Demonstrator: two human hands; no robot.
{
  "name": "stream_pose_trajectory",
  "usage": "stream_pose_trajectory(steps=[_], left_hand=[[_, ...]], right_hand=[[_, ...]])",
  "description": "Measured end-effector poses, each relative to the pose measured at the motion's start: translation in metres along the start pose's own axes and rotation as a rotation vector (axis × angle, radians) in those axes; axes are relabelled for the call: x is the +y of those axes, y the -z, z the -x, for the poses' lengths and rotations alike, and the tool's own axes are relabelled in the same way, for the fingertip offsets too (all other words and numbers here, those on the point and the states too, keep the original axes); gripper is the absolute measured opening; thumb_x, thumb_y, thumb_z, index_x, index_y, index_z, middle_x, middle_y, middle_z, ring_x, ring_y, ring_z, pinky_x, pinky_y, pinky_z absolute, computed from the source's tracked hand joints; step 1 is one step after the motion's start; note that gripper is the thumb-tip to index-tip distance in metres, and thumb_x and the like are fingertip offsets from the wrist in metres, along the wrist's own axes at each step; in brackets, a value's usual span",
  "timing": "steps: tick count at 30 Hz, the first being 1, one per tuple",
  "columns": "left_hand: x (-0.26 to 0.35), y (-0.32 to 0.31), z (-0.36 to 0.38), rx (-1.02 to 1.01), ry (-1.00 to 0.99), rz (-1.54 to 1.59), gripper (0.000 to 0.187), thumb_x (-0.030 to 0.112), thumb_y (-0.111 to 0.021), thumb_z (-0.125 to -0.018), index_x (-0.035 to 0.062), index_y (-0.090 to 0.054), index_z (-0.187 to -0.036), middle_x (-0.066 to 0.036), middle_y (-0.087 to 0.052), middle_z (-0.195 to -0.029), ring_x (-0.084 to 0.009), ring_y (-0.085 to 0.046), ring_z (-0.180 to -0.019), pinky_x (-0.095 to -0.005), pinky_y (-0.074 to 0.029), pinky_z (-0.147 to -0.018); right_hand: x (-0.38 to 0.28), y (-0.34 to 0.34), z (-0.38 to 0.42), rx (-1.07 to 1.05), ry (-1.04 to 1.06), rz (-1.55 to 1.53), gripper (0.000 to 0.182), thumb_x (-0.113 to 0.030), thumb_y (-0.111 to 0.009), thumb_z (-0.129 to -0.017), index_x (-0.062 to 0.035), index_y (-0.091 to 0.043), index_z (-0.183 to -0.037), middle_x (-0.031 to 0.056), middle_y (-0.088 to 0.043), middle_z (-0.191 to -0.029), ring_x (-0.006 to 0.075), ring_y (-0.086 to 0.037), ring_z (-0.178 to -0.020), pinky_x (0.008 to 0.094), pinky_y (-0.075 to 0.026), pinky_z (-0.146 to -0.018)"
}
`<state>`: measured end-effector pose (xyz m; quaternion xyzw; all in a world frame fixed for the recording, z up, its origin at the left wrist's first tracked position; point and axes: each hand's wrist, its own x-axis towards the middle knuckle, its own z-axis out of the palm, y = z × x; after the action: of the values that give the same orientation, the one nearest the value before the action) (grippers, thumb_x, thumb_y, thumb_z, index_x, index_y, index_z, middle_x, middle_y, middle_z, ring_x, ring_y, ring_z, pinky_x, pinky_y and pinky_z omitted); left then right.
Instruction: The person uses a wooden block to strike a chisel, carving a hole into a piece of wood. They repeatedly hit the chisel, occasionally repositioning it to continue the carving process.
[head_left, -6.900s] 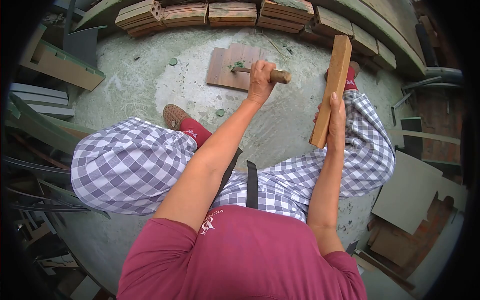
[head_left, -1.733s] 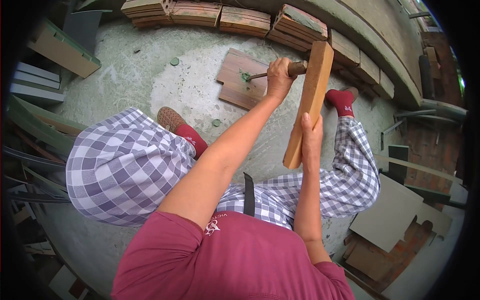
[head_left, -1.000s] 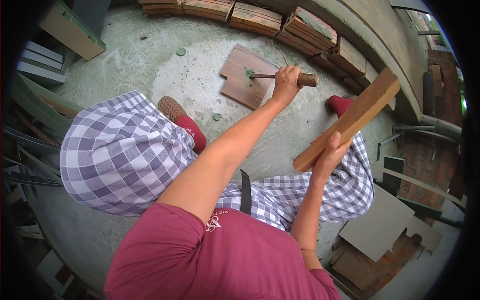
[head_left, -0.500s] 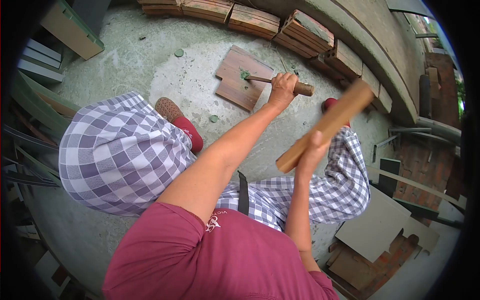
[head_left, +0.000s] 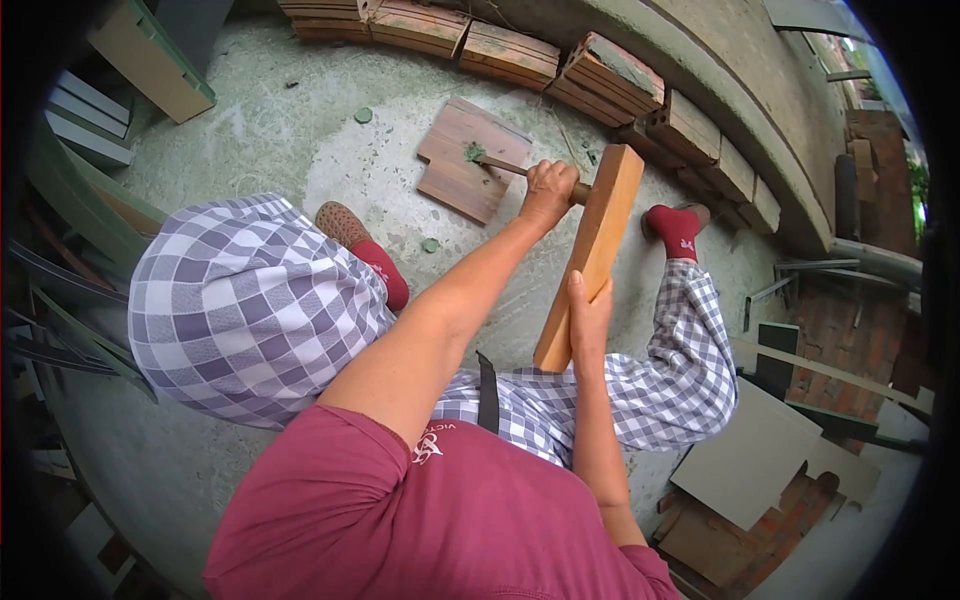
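Observation:
My left hand [head_left: 549, 194] is wrapped around a chisel [head_left: 503, 165] with a wooden handle. The chisel's tip rests in a patch of green bits on a brown wood-grain board [head_left: 455, 180], which lies on the floor and has a notched corner. In my right hand [head_left: 590, 315] is a thick rectangular wooden block [head_left: 597, 235], gripped near its lower end. The block's upper part is at the butt of the chisel handle and hides its end. Small round green pieces, one above the board [head_left: 363, 116] and one below it [head_left: 430, 245], lie on the concrete.
Hollow bricks [head_left: 510, 52] line the low concrete ledge ahead. My feet, in red socks [head_left: 675, 232], stand either side of the board. Boards and panels [head_left: 150, 60] lean at the left. Flat grey sheets [head_left: 745, 455] and metal strips lie at the right.
The wooden block has swung left and down from a blurred, raised position to the chisel's handle end. The chisel stays on the board in my left hand. The view has shifted slightly.

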<state>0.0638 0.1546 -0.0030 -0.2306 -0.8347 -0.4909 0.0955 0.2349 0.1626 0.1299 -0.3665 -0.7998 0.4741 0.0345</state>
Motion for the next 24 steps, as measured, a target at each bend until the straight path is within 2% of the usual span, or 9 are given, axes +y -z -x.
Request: stream_pose_trajectory(steps=[2,4,6,8,10,13,15,21,24], left_hand=[[-0.007,0.002,0.0,-0.022,0.011,-0.025,0.025,0.01,-0.071,-0.067,0.0138,-0.056,-0.086,-0.003,-0.057,-0.089,-0.0278,-0.052,-0.088,-0.0424,-0.04,-0.08],[-0.005,0.002,0.002,0.001,-0.019,-0.009,0.021,0.004,-0.067,-0.068,0.0127,-0.054,-0.081,-0.005,-0.056,-0.087,-0.0287,-0.051,-0.088,-0.0417,-0.04,-0.08],[-0.005,0.0,0.002,0.001,-0.028,-0.004,0.022,0.004,-0.068,-0.067,0.0128,-0.054,-0.081,-0.005,-0.056,-0.087,-0.0283,-0.051,-0.088,-0.0415,-0.039,-0.08],[-0.004,0.0,0.002,0.012,-0.018,0.018,0.023,0.003,-0.068,-0.067,0.013,-0.054,-0.082,-0.005,-0.055,-0.086,-0.0282,-0.051,-0.088,-0.0414,-0.039,-0.081],[-0.008,-0.003,0.002,0.021,-0.028,-0.016,0.023,0.003,-0.067,-0.067,0.013,-0.054,-0.083,-0.005,-0.055,-0.086,-0.0282,-0.051,-0.088,-0.0412,-0.039,-0.081],[-0.019,0.001,0.008,0.008,-0.061,-0.056,0.024,0.001,-0.066,-0.066,0.0131,-0.054,-0.083,-0.005,-0.054,-0.087,-0.0282,-0.05,-0.089,-0.0413,-0.038,-0.083],[-0.024,0.0,0.015,-0.064,-0.088,-0.051,0.027,0.0,-0.065,-0.064,0.0125,-0.053,-0.084,-0.006,-0.052,-0.09,-0.0285,-0.049,-0.092,-0.0417,-0.037,-0.084],[-0.047,-0.001,0.043,-0.242,-0.258,-0.11,0.036,-0.001,-0.069,-0.06,0.0105,-0.051,-0.089,-0.008,-0.049,-0.097,-0.0293,-0.047,-0.097,-0.0415,-0.035,-0.089],[-0.035,0.01,0.035,-0.16,-0.218,0.01,0.038,-0.001,-0.07,-0.06,0.0109,-0.051,-0.091,-0.009,-0.048,-0.097,-0.0297,-0.046,-0.097,-0.0415,-0.035,-0.089]], right_hand=[[0.012,0.014,-0.004,-0.007,-0.03,-0.143,0.051,-0.035,-0.057,-0.091,0.0026,-0.043,-0.123,0.0137,-0.056,-0.105,0.0217,-0.055,-0.095,0.0346,-0.044,-0.084],[0.009,0.028,-0.012,0.093,0.07,-0.236,0.047,-0.042,-0.054,-0.091,-0.0046,-0.039,-0.115,0.009,-0.054,-0.078,0.0184,-0.056,-0.053,0.0299,-0.05,-0.045],[-0.002,0.031,-0.01,0.136,0.016,-0.395,0.046,-0.043,-0.052,-0.092,-0.0045,-0.037,-0.112,0.0102,-0.053,-0.077,0.0201,-0.056,-0.052,0.0305,-0.05,-0.044],[0.026,0.02,-0.024,0.425,0.173,-0.31,0.049,-0.045,-0.052,-0.092,-0.0027,-0.038,-0.113,0.0106,-0.053,-0.08,0.0194,-0.057,-0.057,0.0308,-0.051,-0.049],[0.035,-0.003,-0.018,0.243,0.145,0.007,0.055,-0.047,-0.053,-0.091,-0.0006,-0.039,-0.117,0.0091,-0.051,-0.086,0.0183,-0.058,-0.069,0.0314,-0.05,-0.059],[0.043,-0.008,-0.015,0.084,0.126,-0.033,0.052,-0.047,-0.053,-0.091,-0.0033,-0.039,-0.114,0.0085,-0.052,-0.082,0.0182,-0.058,-0.063,0.0309,-0.05,-0.054],[0.037,0.008,-0.009,-0.08,-0.164,-0.318,0.048,-0.05,-0.052,-0.09,-0.0068,-0.04,-0.109,0.0078,-0.052,-0.077,0.0177,-0.056,-0.055,0.0299,-0.05,-0.047],[0.012,0.026,-0.008,0.023,-0.259,-0.454,0.051,-0.056,-0.051,-0.088,-0.0093,-0.041,-0.104,0.0076,-0.052,-0.073,0.0182,-0.056,-0.051,0.0294,-0.048,-0.043],[0.016,0.024,-0.007,0.039,-0.3,-0.49,0.052,-0.057,-0.052,-0.087,-0.0093,-0.041,-0.104,0.0075,-0.052,-0.073,0.0186,-0.056,-0.051,0.0298,-0.048,-0.043]])
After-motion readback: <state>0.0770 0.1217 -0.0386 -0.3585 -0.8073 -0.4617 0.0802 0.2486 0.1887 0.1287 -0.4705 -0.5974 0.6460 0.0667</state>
